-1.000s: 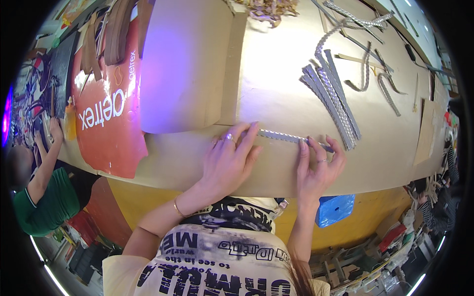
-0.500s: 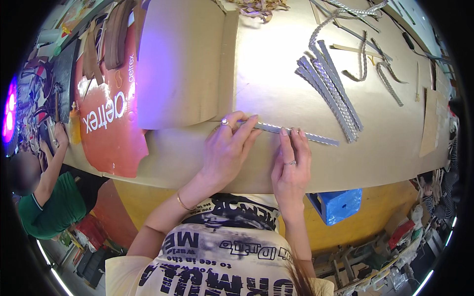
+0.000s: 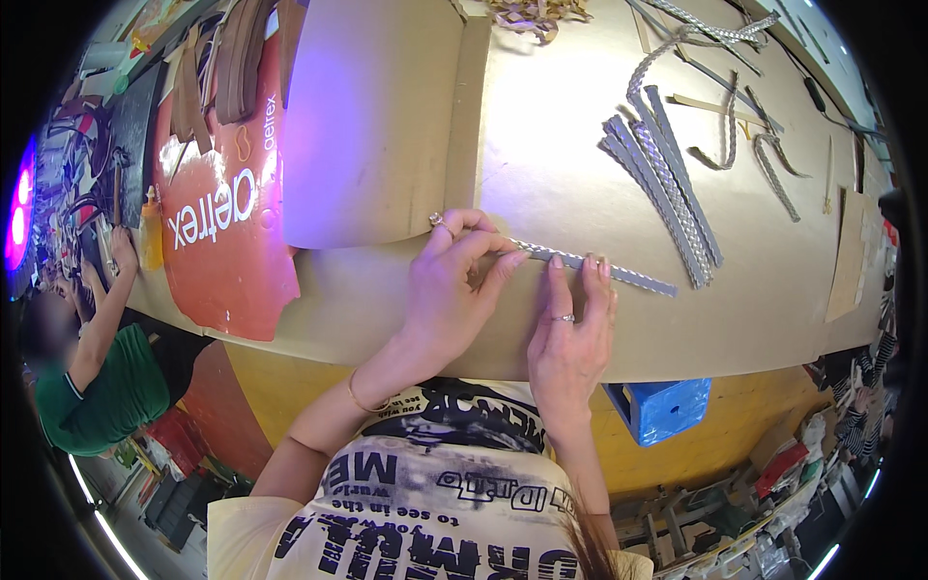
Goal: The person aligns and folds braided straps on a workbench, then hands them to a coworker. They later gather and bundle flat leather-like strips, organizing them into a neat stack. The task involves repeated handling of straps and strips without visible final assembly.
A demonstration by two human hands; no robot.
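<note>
Pinching silver-grey strip (image 3: 644,280) in left hand (image 3: 452,290), touching it with unclenched right hand (image 3: 572,353), near table's (image 3: 677,338) front edge. Cannot tell contents of yellow bottle (image 3: 151,239) toward left end.

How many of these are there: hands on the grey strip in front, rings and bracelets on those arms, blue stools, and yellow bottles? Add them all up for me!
Hands on the grey strip: 2, the left hand and right hand
Rings: 2
Bracelet: 1
Blue stool: 1
Yellow bottle: 1
Total: 7
</note>
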